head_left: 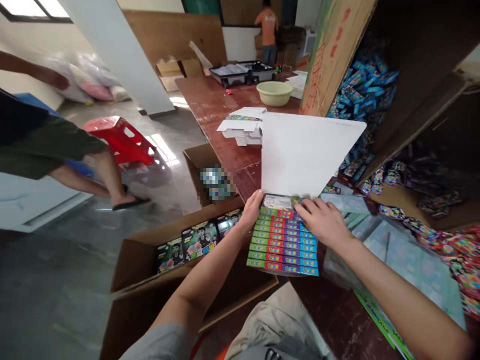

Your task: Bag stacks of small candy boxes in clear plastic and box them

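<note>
A display box (282, 245) filled with rows of small green, red, purple and blue packs lies at the table's near edge. Its white lid (305, 152) stands raised at the far side. My left hand (252, 212) grips the box's far left corner, thumb along the rim. The fingers of my right hand (322, 220) are spread and bent over the far right part of the top rows, touching the packs. Beneath my right forearm are clear plastic sleeves (408, 260).
An open carton (138, 250) with dark printed boxes stands below left. Folded white cartons (243, 127) and a pale basin (275, 93) sit farther back. Large cartons of blue packets (367, 90) and red packets (467, 255) are right. A person walks left; another stands behind.
</note>
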Demonstrator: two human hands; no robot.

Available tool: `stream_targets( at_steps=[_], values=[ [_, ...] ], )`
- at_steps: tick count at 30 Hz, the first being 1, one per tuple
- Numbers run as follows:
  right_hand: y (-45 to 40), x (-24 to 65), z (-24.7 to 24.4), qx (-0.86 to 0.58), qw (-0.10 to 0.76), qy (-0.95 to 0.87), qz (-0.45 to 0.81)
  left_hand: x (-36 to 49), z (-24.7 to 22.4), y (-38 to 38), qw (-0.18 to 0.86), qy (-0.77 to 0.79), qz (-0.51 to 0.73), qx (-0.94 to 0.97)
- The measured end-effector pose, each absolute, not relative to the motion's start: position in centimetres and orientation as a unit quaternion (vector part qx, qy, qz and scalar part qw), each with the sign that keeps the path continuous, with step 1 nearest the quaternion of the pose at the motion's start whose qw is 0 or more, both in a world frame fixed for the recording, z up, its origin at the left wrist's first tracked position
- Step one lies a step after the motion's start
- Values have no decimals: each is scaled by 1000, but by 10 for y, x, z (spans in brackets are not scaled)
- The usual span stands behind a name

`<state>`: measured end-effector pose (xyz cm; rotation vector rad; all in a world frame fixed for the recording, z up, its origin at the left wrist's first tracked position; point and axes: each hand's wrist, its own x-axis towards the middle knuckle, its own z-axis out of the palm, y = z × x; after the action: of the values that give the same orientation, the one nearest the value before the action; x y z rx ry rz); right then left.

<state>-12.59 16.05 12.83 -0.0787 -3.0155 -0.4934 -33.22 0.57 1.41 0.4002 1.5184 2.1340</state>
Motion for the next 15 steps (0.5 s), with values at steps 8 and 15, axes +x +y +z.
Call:
stream_targets(
  at_steps=[8, 15],
  values=[
    [174, -194, 179, 30, -170, -984, -48, -318, 24, -5, 284, 537, 785, 119],
    [156, -213, 170, 36, -167, -985, -35, -319, 18, -3, 225, 562, 790, 92]
  ],
)
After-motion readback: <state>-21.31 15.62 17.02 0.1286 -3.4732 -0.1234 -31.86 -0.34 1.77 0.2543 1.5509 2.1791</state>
